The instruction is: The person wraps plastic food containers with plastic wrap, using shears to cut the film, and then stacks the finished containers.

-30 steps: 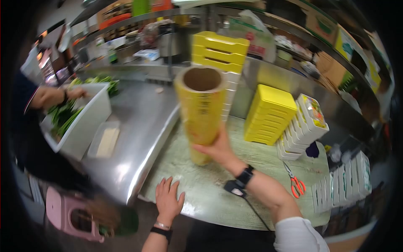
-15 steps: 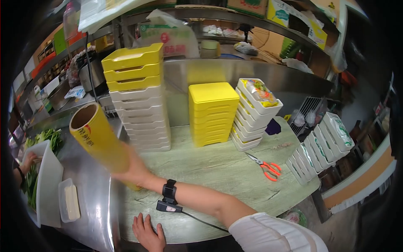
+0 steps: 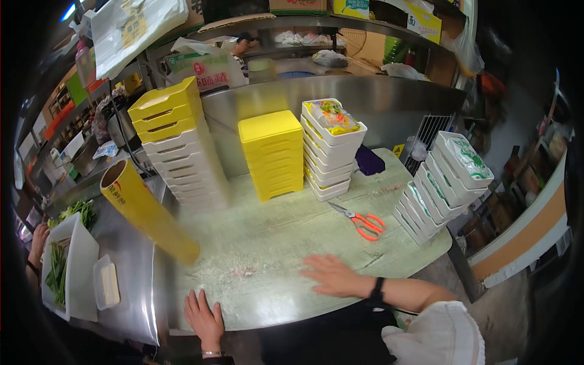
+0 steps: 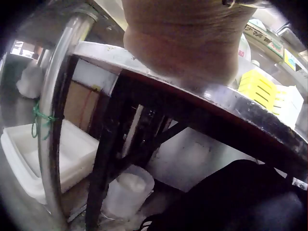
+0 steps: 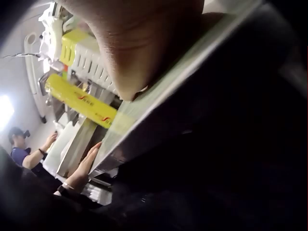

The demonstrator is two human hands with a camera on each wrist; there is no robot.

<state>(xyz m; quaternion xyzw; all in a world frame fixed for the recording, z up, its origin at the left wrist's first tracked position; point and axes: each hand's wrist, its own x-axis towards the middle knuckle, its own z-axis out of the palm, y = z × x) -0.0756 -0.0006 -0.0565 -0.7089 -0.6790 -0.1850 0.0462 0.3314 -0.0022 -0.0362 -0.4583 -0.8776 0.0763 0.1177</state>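
Note:
A tall yellow roll of cling film (image 3: 149, 213) stands on end on the pale green table (image 3: 267, 225), near its left side, its open cardboard core facing up. No hand touches it. My left hand (image 3: 205, 319) rests palm down with fingers spread at the table's front left edge. Farther right, my right hand (image 3: 333, 277) is slightly blurred, fingers stretched out low over the tabletop, holding nothing. Behind it lie scissors (image 3: 355, 218) with orange handles. The right wrist view shows the cling film roll (image 5: 82, 99) beyond my right hand (image 5: 139, 43).
Stacked trays (image 3: 182, 155), yellow over white, stand behind the roll. Yellow boxes (image 3: 272, 164), white boxes (image 3: 334, 146) topped by a packet, and more white boxes (image 3: 441, 182) line the back and right. Left, another person's hand (image 3: 39, 240) is at a white bin (image 3: 86, 267) of greens.
My right hand has set the raised cling film roll down at the table's left, let it go and moved right. My left hand stays at the front edge. The view has turned right.

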